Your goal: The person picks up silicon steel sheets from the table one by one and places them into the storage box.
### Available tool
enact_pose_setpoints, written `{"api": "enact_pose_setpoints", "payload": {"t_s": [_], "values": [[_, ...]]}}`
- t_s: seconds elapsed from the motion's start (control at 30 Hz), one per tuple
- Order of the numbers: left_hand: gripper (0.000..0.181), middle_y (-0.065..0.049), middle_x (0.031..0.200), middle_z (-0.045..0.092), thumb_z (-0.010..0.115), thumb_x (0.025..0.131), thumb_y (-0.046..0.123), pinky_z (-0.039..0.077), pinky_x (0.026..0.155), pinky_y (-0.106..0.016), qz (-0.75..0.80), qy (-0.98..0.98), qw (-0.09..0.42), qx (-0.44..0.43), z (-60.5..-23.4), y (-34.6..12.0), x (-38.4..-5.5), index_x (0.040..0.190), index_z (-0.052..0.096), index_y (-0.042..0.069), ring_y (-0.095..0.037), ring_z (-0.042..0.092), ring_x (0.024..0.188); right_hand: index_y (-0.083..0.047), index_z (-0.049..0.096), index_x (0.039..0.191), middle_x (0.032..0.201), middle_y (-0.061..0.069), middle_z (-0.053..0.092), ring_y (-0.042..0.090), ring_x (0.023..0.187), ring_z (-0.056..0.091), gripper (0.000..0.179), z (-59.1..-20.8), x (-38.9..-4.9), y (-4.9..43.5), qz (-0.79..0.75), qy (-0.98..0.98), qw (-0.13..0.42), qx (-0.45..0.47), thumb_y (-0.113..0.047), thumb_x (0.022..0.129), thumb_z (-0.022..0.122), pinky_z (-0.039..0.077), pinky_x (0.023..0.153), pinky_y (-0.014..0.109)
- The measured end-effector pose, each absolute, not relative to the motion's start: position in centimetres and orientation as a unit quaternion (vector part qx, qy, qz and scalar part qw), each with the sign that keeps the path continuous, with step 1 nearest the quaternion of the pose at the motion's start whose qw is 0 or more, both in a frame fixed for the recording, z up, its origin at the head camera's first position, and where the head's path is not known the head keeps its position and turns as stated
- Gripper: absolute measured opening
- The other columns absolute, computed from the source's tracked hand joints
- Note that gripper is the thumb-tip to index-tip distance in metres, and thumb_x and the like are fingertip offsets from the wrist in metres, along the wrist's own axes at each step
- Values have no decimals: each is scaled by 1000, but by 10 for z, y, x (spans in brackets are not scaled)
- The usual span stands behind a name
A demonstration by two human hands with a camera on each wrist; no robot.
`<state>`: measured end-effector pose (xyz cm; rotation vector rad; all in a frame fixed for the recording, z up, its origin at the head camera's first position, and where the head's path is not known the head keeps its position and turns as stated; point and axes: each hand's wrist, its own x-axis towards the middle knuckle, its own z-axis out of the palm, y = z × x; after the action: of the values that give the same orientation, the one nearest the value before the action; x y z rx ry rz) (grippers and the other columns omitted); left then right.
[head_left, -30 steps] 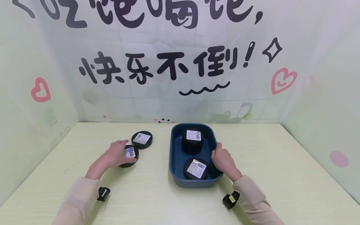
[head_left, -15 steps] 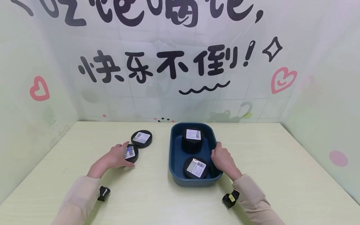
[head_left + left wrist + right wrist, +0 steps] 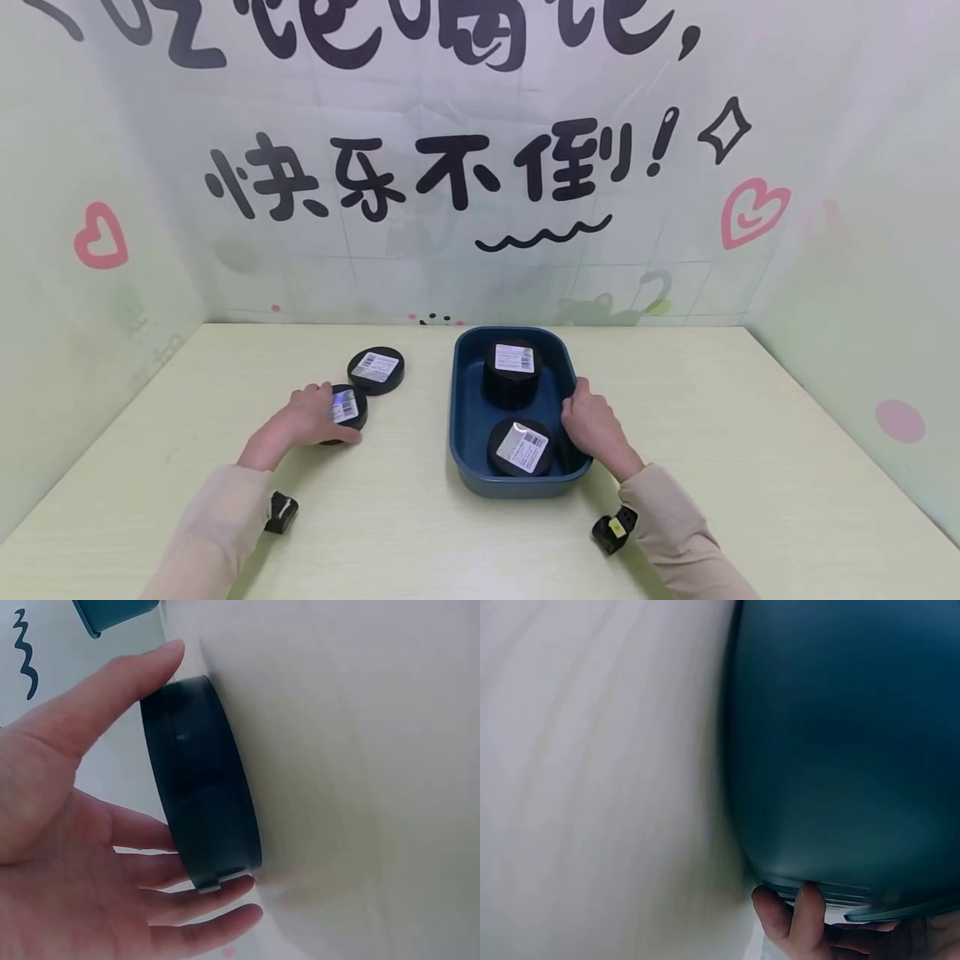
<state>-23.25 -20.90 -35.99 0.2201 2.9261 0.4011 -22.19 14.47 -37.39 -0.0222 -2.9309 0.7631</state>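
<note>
My left hand point(image 3: 307, 419) is around a flat round black case point(image 3: 346, 406) on the table, its label facing up. In the left wrist view the thumb lies at one side of the case point(image 3: 199, 780) and the fingers at the opposite side. Just behind it lies a second black case point(image 3: 377, 369) with a white label. My right hand point(image 3: 597, 425) grips the right rim of a dark blue rectangular bin point(image 3: 459, 433). Inside the bin, a taller black stack or case point(image 3: 512, 385) stands at the back, and a labelled black case point(image 3: 521, 448) lies at the front.
The pale wooden table point(image 3: 375, 517) ends at a printed wall sheet point(image 3: 420, 283) behind, with side panels left and right. A black wrist device point(image 3: 282, 512) sits below the left sleeve, another black device point(image 3: 613, 531) by the right sleeve.
My left hand's fingers have drawn in around the nearer case, which stays on the table. The right hand keeps its grip on the bin. The head view has shifted slightly.
</note>
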Motion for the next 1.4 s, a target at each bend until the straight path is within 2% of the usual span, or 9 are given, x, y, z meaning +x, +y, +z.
{"api": "enact_pose_setpoints", "payload": {"t_s": [0.63,0.73,0.87,0.97,1.3,1.4], "values": [[68,-21,82,49,75,61,30,43,71,-43,150,982,80,80,-357,-209,-233,96,43,-19,-31,48,76,10,40,111,83,31,57,37,69,58,31,-372,-222,144,252,-966,49,-8,-10,88,37,45,57,46],[70,-22,84,49,76,61,30,43,71,-43,153,982,84,74,-356,-208,-232,98,42,-19,-31,48,77,10,40,111,83,31,56,37,68,58,31,-372,-222,144,251,-967,50,-7,-10,88,37,45,57,46],[85,-31,94,46,76,61,30,42,76,-49,154,982,90,62,-356,-208,-230,112,32,-23,-40,47,86,10,40,112,83,31,57,35,67,58,32,-371,-222,144,249,-967,45,-7,-10,88,37,45,56,45],[91,-34,97,44,76,61,30,40,77,-52,152,983,89,56,-356,-207,-229,117,28,-23,-44,45,89,11,40,113,84,31,57,34,66,58,32,-371,-222,144,250,-967,41,-8,-10,88,37,45,56,44],[80,-28,89,42,75,62,29,43,71,-47,161,982,75,63,-350,-209,-226,108,35,-22,-35,46,80,11,40,112,86,31,57,33,65,58,32,-371,-222,145,253,-967,37,-11,-10,88,37,46,55,43],[79,-27,89,41,75,63,28,43,70,-46,172,981,62,69,-347,-207,-226,109,35,-22,-33,46,78,11,40,112,85,30,57,32,65,58,32,-371,-222,146,252,-967,36,-12,-10,88,37,46,55,43]]}}
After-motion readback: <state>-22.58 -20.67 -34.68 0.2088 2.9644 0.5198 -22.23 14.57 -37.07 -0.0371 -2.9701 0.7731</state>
